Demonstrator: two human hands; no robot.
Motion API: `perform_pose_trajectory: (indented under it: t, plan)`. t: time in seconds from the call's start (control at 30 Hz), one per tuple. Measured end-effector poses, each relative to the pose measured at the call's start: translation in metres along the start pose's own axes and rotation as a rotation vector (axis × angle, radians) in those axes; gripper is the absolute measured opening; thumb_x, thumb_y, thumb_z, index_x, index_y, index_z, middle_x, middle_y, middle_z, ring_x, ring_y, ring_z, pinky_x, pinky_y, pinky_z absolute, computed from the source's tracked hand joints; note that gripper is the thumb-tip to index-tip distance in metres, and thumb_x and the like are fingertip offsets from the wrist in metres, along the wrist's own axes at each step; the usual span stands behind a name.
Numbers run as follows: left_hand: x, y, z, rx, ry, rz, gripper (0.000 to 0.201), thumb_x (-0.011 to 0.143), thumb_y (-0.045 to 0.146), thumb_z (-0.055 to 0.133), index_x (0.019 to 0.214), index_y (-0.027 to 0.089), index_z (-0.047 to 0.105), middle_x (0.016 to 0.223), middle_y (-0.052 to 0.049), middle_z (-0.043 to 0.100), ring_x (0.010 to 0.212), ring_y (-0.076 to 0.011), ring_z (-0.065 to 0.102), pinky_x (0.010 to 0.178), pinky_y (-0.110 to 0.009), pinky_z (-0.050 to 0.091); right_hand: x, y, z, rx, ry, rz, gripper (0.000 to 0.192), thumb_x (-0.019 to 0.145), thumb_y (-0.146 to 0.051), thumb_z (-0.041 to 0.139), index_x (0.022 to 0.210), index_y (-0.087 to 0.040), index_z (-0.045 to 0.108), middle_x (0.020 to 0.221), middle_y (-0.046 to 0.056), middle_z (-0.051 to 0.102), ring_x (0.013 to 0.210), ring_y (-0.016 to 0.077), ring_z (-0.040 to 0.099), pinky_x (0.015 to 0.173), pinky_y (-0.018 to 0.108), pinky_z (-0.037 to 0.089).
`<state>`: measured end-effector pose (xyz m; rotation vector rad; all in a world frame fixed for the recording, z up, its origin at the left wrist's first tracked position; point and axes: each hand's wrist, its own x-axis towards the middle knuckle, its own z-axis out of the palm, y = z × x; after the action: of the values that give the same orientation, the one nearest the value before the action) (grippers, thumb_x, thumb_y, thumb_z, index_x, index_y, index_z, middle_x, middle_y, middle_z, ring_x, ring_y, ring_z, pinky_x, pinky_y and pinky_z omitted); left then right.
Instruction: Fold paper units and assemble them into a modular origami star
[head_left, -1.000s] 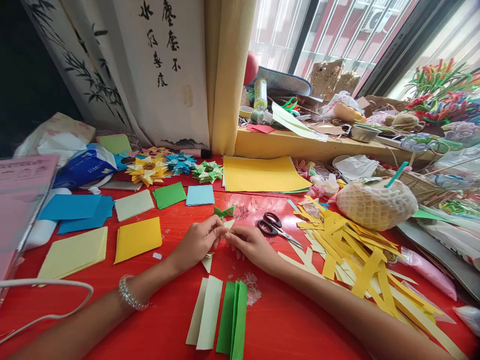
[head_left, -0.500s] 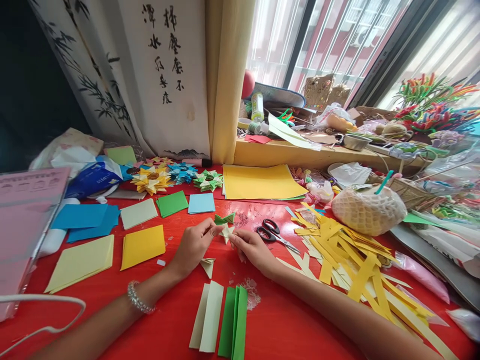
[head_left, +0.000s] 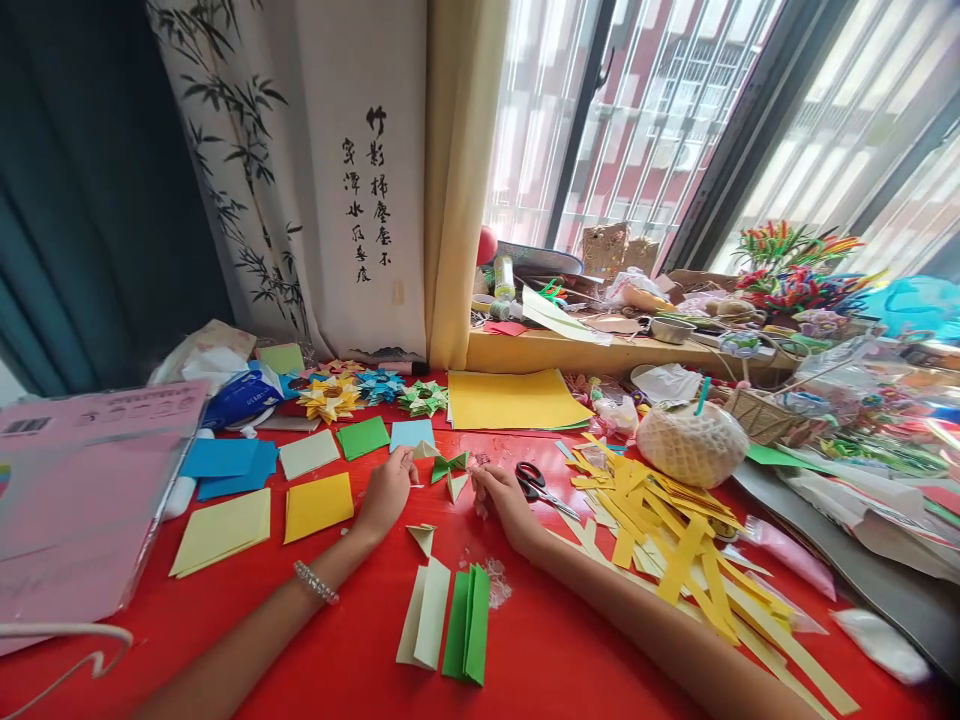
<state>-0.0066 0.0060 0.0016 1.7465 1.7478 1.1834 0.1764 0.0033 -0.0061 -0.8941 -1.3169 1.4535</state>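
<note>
My left hand is closed, its thumb and finger pinched at a small cream folded paper piece. My right hand is also closed, its fingertips at another cream folded paper piece. Between the two hands, on the red table, is a green folded paper piece. Nearer to me lies a cream folded triangle. Below it stand cream folded strips and green folded strips, side by side.
Black-handled scissors lie right of my right hand, beside yellow paper strips. Paper stacks, including a yellow one, lie to the left. Finished paper rings and yellow sheets sit at the back, a netted coconut at right.
My hands have moved apart from the cream piece they both held. A second cream piece now shows at my left fingertips. The view has tilted up and shifted left.
</note>
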Motion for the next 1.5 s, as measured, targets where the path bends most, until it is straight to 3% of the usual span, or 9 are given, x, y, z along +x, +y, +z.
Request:
perform_pose_trajectory:
  t: [0.43,0.63,0.77,0.83,0.97,1.07,1.2,1.3,1.5]
  plan:
    - [-0.008,0.008,-0.012,0.142,0.152,0.096,0.037,0.086,0.042,0.023,0.061,0.021,0.038,0.048,0.004,0.037,0.046,-0.0125,0.038,0.046,-0.022,0.026,0.002,0.004,0.000,-0.072,0.050,-0.038,0.032,0.074,-0.044,0.049,0.060,-0.017,0.045,0.046,-0.005,0.041,0.035,0.0066,0.041,0.036,0.019,0.030]
    - [-0.036,0.037,-0.026,0.228,-0.221,0.450,0.043,0.077,0.047,0.046,0.045,0.018,0.043,0.041,0.003,0.041,0.042,-0.0101,0.039,0.050,-0.023,0.029,-0.002,-0.003,0.003,-0.208,0.028,-0.123,0.035,0.079,-0.046,0.043,0.060,-0.017,0.044,0.045,-0.006,0.037,0.037,0.0068,0.035,0.038,0.020,0.027]
    - [-0.060,0.047,-0.031,0.711,-0.400,0.900,0.048,0.085,0.042,0.036,0.050,0.015,0.056,0.043,-0.006,0.055,0.040,-0.0139,0.047,0.048,-0.027,0.029,-0.036,-0.013,0.004,-0.347,-0.023,-0.245,0.034,0.078,-0.039,0.049,0.053,-0.017,0.043,0.049,-0.004,0.037,0.046,0.0076,0.033,0.046,0.021,0.025]
    - [-0.070,0.047,-0.030,0.824,-0.397,0.923,0.051,0.086,0.042,0.035,0.050,0.014,0.058,0.044,-0.009,0.057,0.040,-0.0156,0.050,0.047,-0.028,0.030,-0.059,-0.018,0.002,-0.591,-0.213,-0.406,0.028,0.080,-0.033,0.045,0.057,-0.018,0.049,0.048,-0.004,0.039,0.044,0.0078,0.032,0.045,0.022,0.023]
    - [-0.083,0.048,-0.023,0.914,-0.466,0.917,0.048,0.086,0.038,0.037,0.050,0.014,0.058,0.046,-0.010,0.060,0.042,-0.0198,0.055,0.045,-0.029,0.033,-0.091,-0.023,0.001,-1.184,-0.702,-1.045,0.019,0.082,-0.029,0.042,0.077,-0.022,0.059,0.054,0.000,0.053,0.049,0.0114,0.042,0.046,0.026,0.025]
    - [-0.087,0.051,-0.017,0.885,-0.508,0.897,0.035,0.086,0.028,0.037,0.062,0.014,0.058,0.050,-0.008,0.061,0.044,-0.0193,0.056,0.044,-0.028,0.032,-0.093,-0.021,0.004,-1.310,-0.857,-1.129,0.024,0.084,-0.022,0.039,0.070,-0.025,0.057,0.058,-0.001,0.057,0.052,0.0101,0.046,0.049,0.024,0.029]
    - [-0.086,0.051,-0.012,0.755,-0.538,0.823,0.025,0.087,0.022,0.034,0.071,0.017,0.054,0.055,-0.002,0.061,0.044,-0.0150,0.054,0.042,-0.026,0.026,-0.084,-0.013,0.004,-1.303,-0.640,-1.087,0.027,0.081,-0.032,0.042,0.058,-0.021,0.051,0.050,-0.001,0.053,0.047,0.0108,0.042,0.046,0.026,0.026]
    - [-0.082,0.050,-0.011,0.650,-0.409,0.711,0.026,0.088,0.023,0.032,0.068,0.018,0.048,0.057,-0.001,0.058,0.050,-0.0150,0.055,0.045,-0.026,0.029,-0.073,-0.007,-0.003,-1.411,-0.502,-1.042,0.021,0.079,-0.022,0.040,0.061,-0.020,0.051,0.053,0.002,0.055,0.046,0.0111,0.041,0.048,0.027,0.026]
    - [-0.077,0.047,-0.015,0.264,-0.207,0.602,0.021,0.088,0.019,0.031,0.072,0.019,0.045,0.061,0.002,0.051,0.051,-0.0093,0.049,0.052,-0.021,0.040,-0.061,-0.009,-0.013,-1.375,-0.066,-0.624,0.023,0.086,-0.021,0.036,0.083,-0.015,0.058,0.069,0.008,0.060,0.061,0.0157,0.051,0.055,0.028,0.032]
